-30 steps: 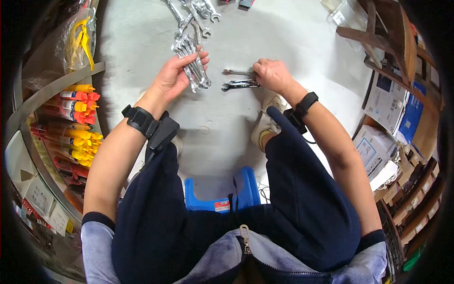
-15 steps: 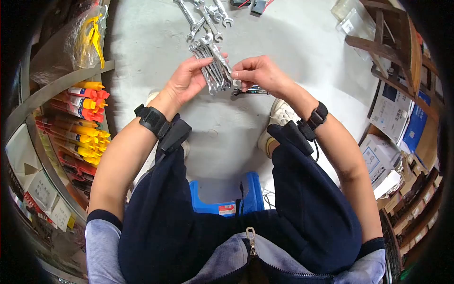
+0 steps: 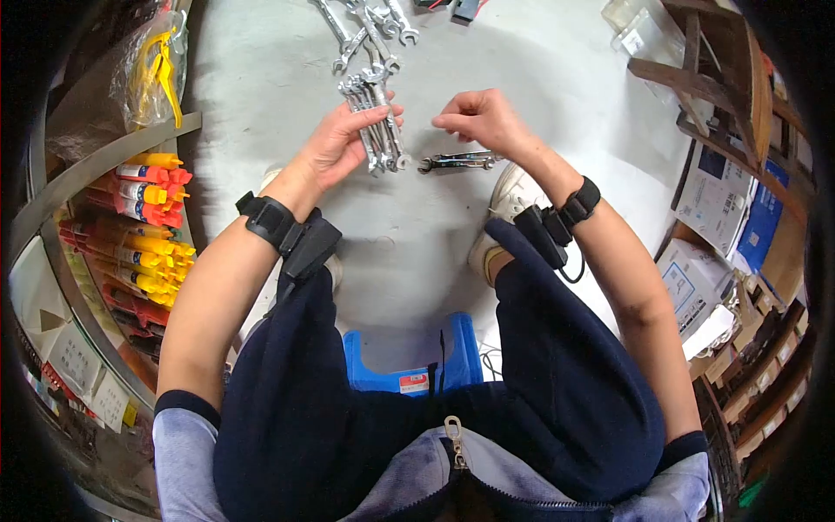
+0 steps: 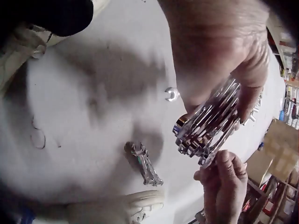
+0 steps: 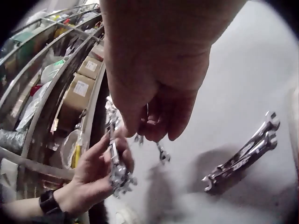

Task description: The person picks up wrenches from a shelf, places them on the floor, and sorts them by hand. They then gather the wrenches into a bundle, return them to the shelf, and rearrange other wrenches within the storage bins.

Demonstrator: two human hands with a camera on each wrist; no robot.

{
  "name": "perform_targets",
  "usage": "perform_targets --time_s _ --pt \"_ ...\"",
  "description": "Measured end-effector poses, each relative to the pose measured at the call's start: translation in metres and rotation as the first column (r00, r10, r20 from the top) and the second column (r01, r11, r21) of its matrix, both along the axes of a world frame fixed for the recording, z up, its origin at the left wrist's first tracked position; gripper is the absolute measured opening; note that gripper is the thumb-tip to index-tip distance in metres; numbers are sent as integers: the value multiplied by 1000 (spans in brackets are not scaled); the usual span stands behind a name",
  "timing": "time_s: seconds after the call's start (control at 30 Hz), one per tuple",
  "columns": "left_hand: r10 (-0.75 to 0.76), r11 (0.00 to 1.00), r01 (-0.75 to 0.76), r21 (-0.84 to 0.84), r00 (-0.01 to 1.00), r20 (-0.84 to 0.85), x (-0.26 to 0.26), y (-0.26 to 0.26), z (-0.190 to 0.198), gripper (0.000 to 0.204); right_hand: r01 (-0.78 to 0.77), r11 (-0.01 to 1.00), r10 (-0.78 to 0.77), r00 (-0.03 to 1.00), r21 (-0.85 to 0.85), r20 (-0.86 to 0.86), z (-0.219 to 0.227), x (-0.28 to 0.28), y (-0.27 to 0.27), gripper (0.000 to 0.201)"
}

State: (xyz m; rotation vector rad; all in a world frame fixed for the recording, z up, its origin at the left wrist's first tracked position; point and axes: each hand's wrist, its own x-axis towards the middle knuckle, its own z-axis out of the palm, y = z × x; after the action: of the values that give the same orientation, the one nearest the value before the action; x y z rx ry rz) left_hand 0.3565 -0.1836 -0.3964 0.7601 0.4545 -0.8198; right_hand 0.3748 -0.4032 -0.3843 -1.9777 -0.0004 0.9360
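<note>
My left hand (image 3: 335, 143) grips a fanned bundle of shiny open-ended wrenches (image 3: 378, 139), the thumb lying across their shafts. In the left wrist view their jaw ends (image 4: 191, 144) stick out below the fingers. My right hand (image 3: 487, 123) hovers a little to the right of the bundle, its fingers loosely curled with no tool showing in them. In the left wrist view its fingertips overlap the end of one wrench. Below the right hand, a small stack of wrenches (image 3: 457, 162) lies on the floor near the right shoe.
More loose wrenches (image 3: 365, 30) lie on the grey floor beyond the left hand. A blue stool (image 3: 370, 381) stands under the person. Shelving with red and yellow tubes (image 3: 148, 196) borders the left; a wooden frame (image 3: 687, 83) and cartons (image 3: 687, 287) stand at the right.
A second ago my right hand held a wrench over the floor stack. It then came left to the bundle's edge, and has since drawn back slightly right, without a visible wrench.
</note>
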Motion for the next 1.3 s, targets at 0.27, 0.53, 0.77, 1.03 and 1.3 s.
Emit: perform_targets --time_s 0.27,0.53,0.77,1.03,1.3 --pt "53 998 -52 30 998 -42 1 4 1 37 -365 759 597 721 -539 352 -41 -32 -53 8" --pt "33 998 -30 46 998 -54 1 3 -2 33 -425 700 690 609 -573 391 -32 -38 -51 6" --pt "44 999 -43 17 998 -54 -4 3 -5 29 -437 606 786 457 -664 417 -46 -67 -37 5" --pt "30 1000 -31 -6 998 -52 -5 5 -8 28 -390 593 798 397 -704 453 -46 -76 -41 6" --pt "48 999 -47 12 997 -68 -6 7 -6 24 -490 521 854 308 -699 420 -43 -78 -35 8"
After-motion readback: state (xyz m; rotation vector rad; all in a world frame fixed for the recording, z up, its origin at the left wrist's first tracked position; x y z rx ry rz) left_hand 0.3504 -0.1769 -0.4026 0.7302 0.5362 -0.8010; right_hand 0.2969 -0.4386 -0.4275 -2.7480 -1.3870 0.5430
